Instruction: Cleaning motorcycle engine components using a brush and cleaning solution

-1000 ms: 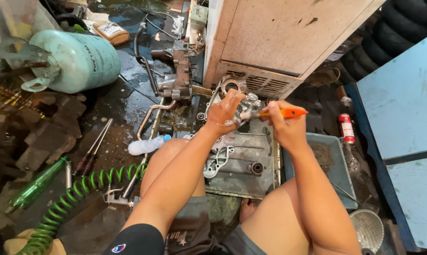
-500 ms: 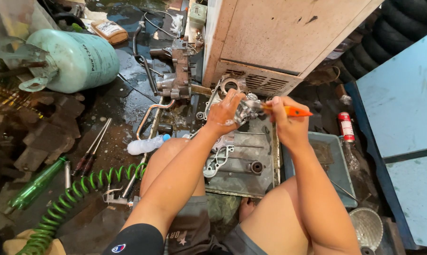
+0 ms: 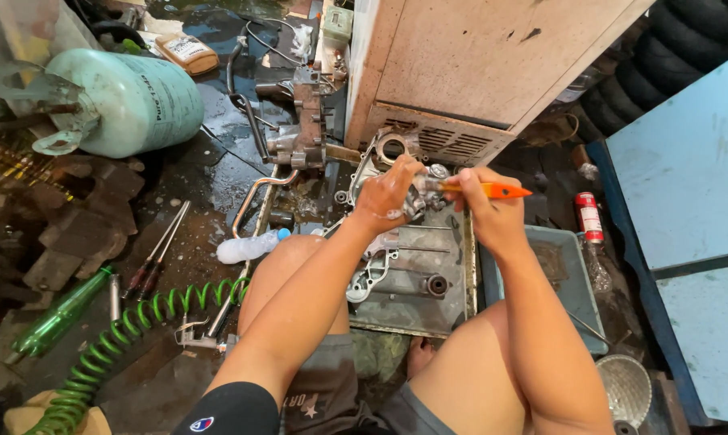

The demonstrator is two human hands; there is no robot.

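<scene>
- The left hand [image 3: 389, 193] is closed around a small grey metal part [image 3: 423, 192], holding it up above the metal tray [image 3: 428, 310] on the floor, just in front of the rusty cabinet [image 3: 477, 64].
- The right hand [image 3: 486, 211] is pinching an orange-handled tool [image 3: 493, 190], its tip set against the part.
- Compared with a second ago, the tool handle has levelled out a little and both hands sit almost where they were; the part has hardly moved, so I judge the picking or scraping at it is still under way, not finished.
- A larger grey casting [image 3: 373, 270] lies on the tray beneath.
- A coiled green hose [image 3: 130, 330], two screwdrivers [image 3: 156, 262] and a pale green gas cylinder [image 3: 130, 101] lie off to the left.
</scene>
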